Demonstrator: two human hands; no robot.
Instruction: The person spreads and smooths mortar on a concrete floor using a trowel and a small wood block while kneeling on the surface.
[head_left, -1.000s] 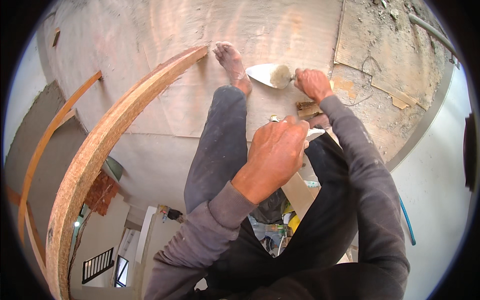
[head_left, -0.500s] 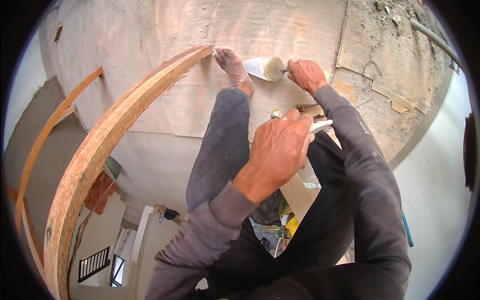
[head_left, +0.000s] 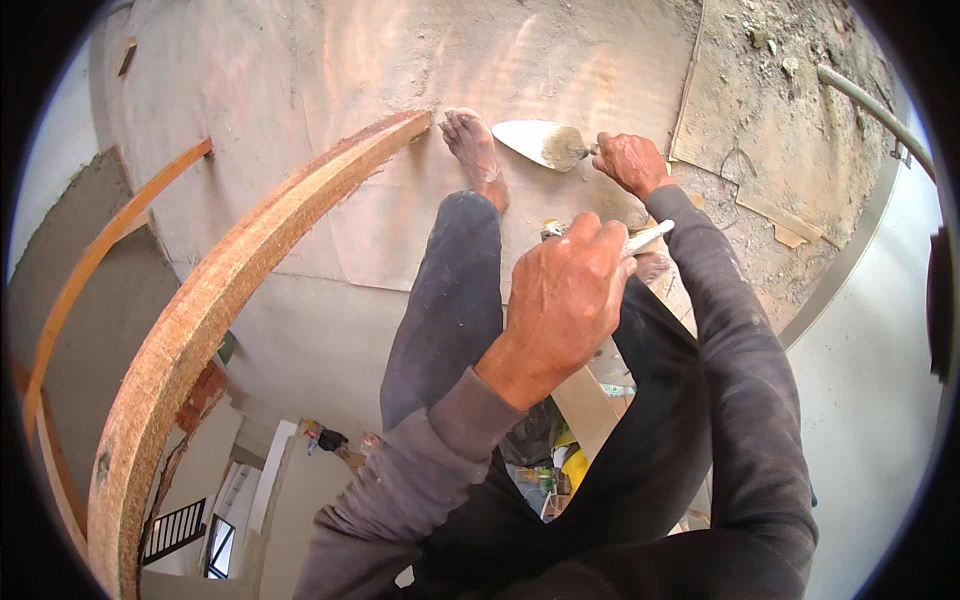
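My right hand [head_left: 634,165] grips the handle of a pointed trowel [head_left: 530,143], whose blade lies out to the left over the board. Grey mortar-like material covers the handle end of the blade; the rest looks bright and bare. Closer in, above the gap between my legs, my left hand [head_left: 560,290] is closed round a thin white-ended tool [head_left: 650,237]. Its white end sticks out to the right toward my right sleeve. A small metallic and yellowish piece shows beyond the left knuckles; whether it belongs to that tool I cannot tell.
A rough wooden beam [head_left: 230,250] rises along my left, its far end near my bare foot [head_left: 474,150]. A thinner strip of wood [head_left: 110,245] runs farther left. Rubble [head_left: 775,70] and a grey pipe [head_left: 870,105] are at the far right. Below, between my legs, lie several items.
My right hand has moved slightly right and nearer with the trowel. The white end in my left hand now points higher to the right. The whole view has shifted a little.
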